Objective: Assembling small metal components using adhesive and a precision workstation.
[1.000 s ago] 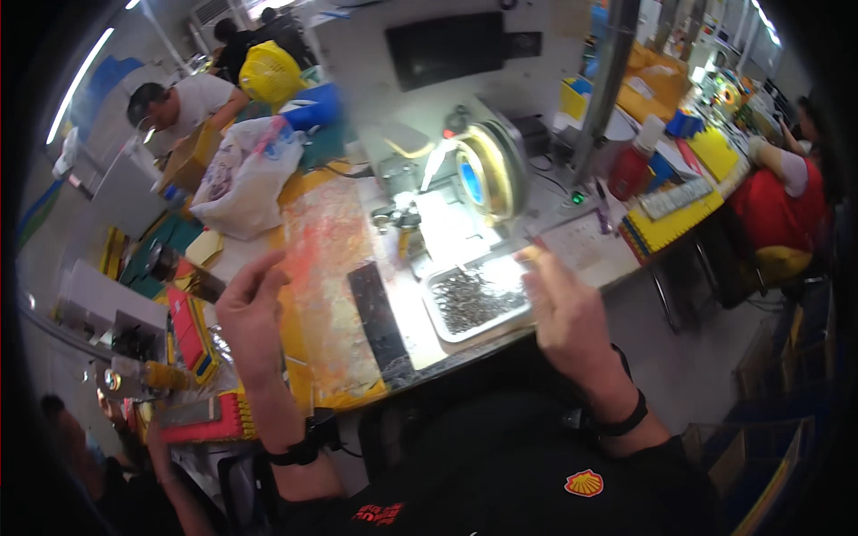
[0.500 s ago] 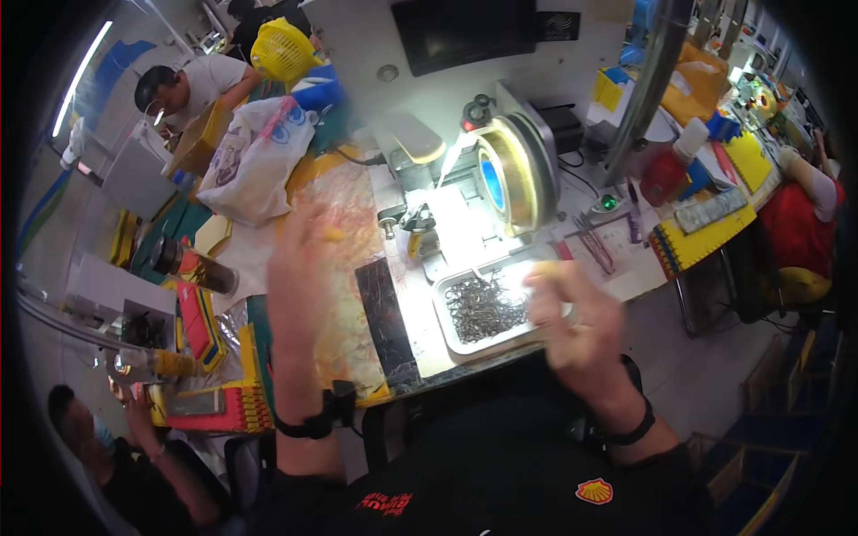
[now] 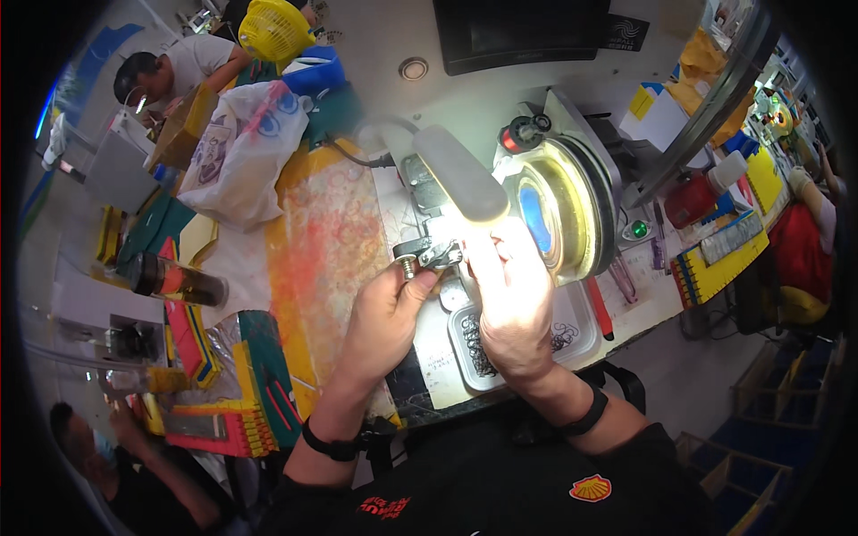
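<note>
My left hand (image 3: 380,326) is closed at a small metal clamp (image 3: 436,255) with a spring screw, its thumb and fingertips gripping the clamp's near end. Just to the right, my right hand (image 3: 520,317) is raised in a pinch under a bright lamp (image 3: 458,174); glare hides what its fingertips hold. Beneath the right hand stands a white tray (image 3: 474,380) of small dark, curved wire pieces (image 3: 472,341), partly covered by the hand and wrist. A large spool of yellowish line (image 3: 581,210) with a blue centre stands beyond the right hand.
A red pen (image 3: 600,308) lies right of the tray. Farther right are a red bottle (image 3: 688,204) and a yellow rack (image 3: 722,268). On the left are a stained sheet (image 3: 322,259), a plastic bag (image 3: 237,170) and a jar (image 3: 183,280). Other people sit on both sides.
Both hands have come together at the clamp. My left hand moved right from above the stained sheet; my right hand moved left and up from the tray's right side. The view has shifted.
</note>
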The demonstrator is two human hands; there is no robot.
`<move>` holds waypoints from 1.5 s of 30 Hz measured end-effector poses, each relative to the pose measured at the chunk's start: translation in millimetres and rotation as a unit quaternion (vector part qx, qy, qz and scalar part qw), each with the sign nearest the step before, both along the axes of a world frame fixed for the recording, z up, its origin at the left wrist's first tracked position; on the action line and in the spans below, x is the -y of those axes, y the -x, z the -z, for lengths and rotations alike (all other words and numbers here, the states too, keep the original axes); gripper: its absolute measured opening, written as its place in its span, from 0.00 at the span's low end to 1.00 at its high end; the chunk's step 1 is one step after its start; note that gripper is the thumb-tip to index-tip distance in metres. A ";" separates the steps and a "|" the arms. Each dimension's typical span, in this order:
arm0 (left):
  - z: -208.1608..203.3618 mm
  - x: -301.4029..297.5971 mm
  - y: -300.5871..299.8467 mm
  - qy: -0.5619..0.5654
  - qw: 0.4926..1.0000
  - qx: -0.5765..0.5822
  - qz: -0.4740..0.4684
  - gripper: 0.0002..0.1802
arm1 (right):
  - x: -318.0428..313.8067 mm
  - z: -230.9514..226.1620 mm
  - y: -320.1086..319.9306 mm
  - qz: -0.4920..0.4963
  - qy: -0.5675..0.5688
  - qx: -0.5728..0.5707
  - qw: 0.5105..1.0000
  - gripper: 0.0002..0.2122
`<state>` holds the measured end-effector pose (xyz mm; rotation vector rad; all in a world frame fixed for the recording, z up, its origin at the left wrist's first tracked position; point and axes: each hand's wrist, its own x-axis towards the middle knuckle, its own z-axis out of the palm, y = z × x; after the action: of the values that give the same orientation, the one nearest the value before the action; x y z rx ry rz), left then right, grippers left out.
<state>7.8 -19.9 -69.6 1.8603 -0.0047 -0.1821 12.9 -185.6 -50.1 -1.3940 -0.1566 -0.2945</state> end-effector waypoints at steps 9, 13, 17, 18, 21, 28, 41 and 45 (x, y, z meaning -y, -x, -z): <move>-75.1 -32.7 -14.1 -0.265 0.944 0.158 0.118 0.20 | 3.2 1.2 -2.8 -0.009 -0.018 -0.017 1.000 0.06; -85.5 10.3 -53.1 -0.138 0.957 0.209 0.143 0.22 | -0.7 14.1 -4.1 0.009 -0.019 0.024 0.999 0.06; -81.4 17.2 -76.1 -0.034 0.957 0.193 0.216 0.26 | -1.9 10.5 1.5 -0.019 0.019 0.034 0.999 0.05; -83.4 11.3 -68.8 -0.033 0.956 0.195 0.217 0.26 | 0.9 10.2 3.9 -0.050 0.004 0.008 0.999 0.05; -76.2 4.4 -29.1 -0.269 0.870 0.399 0.105 0.22 | 17.4 17.4 27.1 -0.042 0.000 -0.013 0.999 0.10; -41.3 49.9 48.7 0.091 0.986 0.140 -0.026 0.10 | 26.0 10.7 35.3 -0.071 -0.035 0.000 0.997 0.14; -37.1 45.9 40.8 -0.134 0.940 0.310 -0.054 0.05 | 115.5 -31.0 42.2 -0.183 0.169 -0.020 0.968 0.18; -50.1 48.5 26.4 -0.209 0.869 0.447 -0.026 0.07 | 234.6 -56.0 23.9 0.267 0.182 0.011 0.946 0.19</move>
<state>-18.6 -68.5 -19.5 2.2149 -0.5964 0.7899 -11.0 -420.2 5.8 -1.7907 0.1648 -0.7607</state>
